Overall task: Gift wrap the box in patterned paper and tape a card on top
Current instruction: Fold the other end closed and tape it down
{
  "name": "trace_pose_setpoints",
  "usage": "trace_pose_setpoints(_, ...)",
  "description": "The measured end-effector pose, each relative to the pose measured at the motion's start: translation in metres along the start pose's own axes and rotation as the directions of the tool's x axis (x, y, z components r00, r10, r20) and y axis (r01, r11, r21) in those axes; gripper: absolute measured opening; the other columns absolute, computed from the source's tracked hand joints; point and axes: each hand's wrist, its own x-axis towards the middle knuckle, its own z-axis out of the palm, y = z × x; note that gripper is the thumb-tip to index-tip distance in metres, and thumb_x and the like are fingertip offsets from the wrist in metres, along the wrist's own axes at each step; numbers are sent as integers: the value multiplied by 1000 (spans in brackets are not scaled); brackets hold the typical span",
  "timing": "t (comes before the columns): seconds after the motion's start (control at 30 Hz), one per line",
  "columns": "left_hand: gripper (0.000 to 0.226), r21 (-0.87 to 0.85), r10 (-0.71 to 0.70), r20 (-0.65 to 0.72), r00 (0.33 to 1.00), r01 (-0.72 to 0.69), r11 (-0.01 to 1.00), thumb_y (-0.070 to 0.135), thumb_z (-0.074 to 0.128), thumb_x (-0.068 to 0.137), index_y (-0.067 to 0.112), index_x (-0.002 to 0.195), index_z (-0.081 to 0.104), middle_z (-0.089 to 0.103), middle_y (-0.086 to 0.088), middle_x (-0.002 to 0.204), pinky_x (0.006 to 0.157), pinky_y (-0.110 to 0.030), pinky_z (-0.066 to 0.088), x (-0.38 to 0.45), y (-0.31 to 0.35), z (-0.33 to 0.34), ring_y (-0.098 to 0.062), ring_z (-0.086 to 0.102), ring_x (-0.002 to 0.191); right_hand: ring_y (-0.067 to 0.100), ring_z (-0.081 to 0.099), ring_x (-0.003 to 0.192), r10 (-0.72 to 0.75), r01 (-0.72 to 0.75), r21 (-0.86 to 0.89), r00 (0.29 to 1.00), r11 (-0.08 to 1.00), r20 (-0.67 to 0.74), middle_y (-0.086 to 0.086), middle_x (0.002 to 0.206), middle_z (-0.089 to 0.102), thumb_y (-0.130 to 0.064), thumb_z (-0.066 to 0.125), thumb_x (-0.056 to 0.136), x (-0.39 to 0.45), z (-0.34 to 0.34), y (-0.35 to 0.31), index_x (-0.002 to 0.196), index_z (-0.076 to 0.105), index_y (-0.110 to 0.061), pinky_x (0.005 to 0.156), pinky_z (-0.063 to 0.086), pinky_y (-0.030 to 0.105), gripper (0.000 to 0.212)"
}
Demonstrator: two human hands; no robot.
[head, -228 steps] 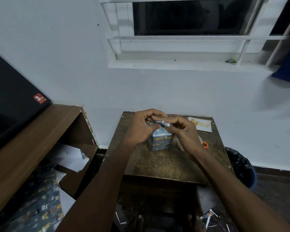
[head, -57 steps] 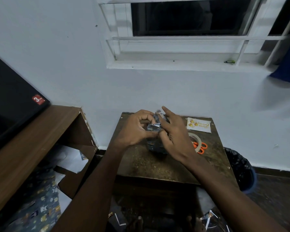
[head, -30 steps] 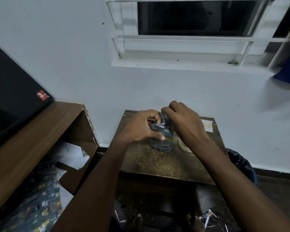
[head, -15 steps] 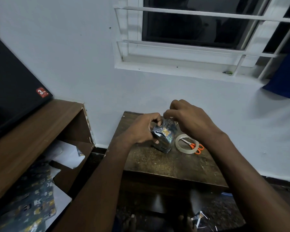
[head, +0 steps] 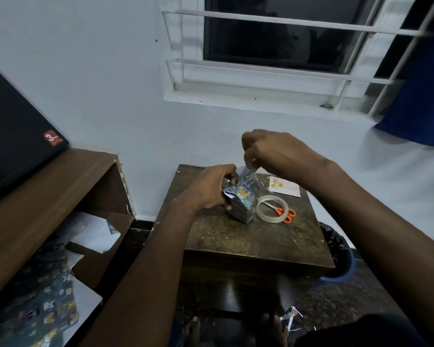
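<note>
A small box (head: 241, 205) wrapped in blue patterned paper with a bear print stands on the dark wooden table (head: 248, 236). My left hand (head: 208, 189) grips its left side, fingers curled over the top edge. My right hand (head: 268, 152) is raised above it and pinches the paper flap that stands up from the top of the box. A roll of clear tape (head: 271, 209) lies right of the box, with orange-handled scissors (head: 285, 214) partly inside its ring. The white card (head: 283, 187) with yellow figures lies at the table's back right.
A wooden shelf unit (head: 48, 191) stands to the left, holding spare patterned paper (head: 40, 311) and white sheets (head: 90, 234). A black screen (head: 13, 136) rests on it. A bin (head: 341, 259) stands right of the table. Paper scraps lie on the floor by my feet.
My right hand has lifted upward from the top of the box, pulling the paper flap up. The camera view has shifted, and the card is uncovered again. My left hand keeps its grip.
</note>
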Motion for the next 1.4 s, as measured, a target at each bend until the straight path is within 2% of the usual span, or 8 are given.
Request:
trace_pose_setpoints(0.1,64,-67,-31,-3,1000,30,997,3,101,50,28,88,55,70,9,108,67,-17,46,-2,-5,0,0,62,89,18,62,82,195,-144,230,957,962,-216,-6,98,64,6,76,80,-1,-9,18,85,75,-22,66,53,39,28)
trace_pose_setpoints(0.17,66,-90,-40,-19,999,38,995,4,102,49,28,88,55,71,9,109,66,-16,47,-4,-8,1,-1,65,90,11,64,80,396,-224,489,874,843,-282,-7,93,69,-1,79,85,-10,-1,19,87,76,-21,73,53,34,20)
trace_pose_setpoints(0.33,64,-127,-57,-25,998,53,991,4,102,54,25,96,58,70,5,111,59,-9,45,-4,-7,7,-4,64,81,1,70,76,642,-398,795,766,458,14,-10,81,75,-10,85,84,-55,70,-26,84,77,-22,71,52,20,14)
trace_pose_setpoints(0.43,62,-143,-48,-23,999,44,989,2,100,58,20,100,57,67,5,112,60,-9,44,-2,-7,8,3,62,77,2,70,78,697,-398,845,716,358,42,-8,86,76,-10,82,89,-58,97,-44,87,82,-18,67,50,12,8)
trace_pose_setpoints(0.67,62,-123,-16,-42,999,11,992,6,100,60,22,101,57,68,7,112,61,-10,45,-2,-7,10,9,62,79,3,61,87,697,-341,853,716,396,-38,-6,92,67,-10,78,92,-43,122,-49,100,84,-23,70,43,9,17)
trace_pose_setpoints(0.83,62,-149,-4,-62,998,-5,989,8,100,59,26,101,58,69,8,110,68,-38,60,-1,-11,11,-16,69,88,5,65,93,704,-288,880,706,377,-71,-8,98,72,-5,78,91,-34,127,-49,100,84,-24,75,45,9,21)
trace_pose_setpoints(1.13,67,-272,-31,-34,999,21,962,31,102,56,27,106,58,71,4,111,89,-54,62,-2,-6,8,-19,73,101,-16,59,81,677,-241,921,735,305,-32,-20,103,70,6,76,88,-34,121,-46,117,77,-18,71,42,4,38)
trace_pose_setpoints(1.4,55,-498,-111,-20,994,87,863,54,86,75,20,109,59,76,6,103,89,-39,58,-2,8,0,-11,73,96,7,43,60,642,-213,937,766,276,-15,-13,110,71,2,78,88,-31,125,-40,123,74,-21,60,45,20,42)
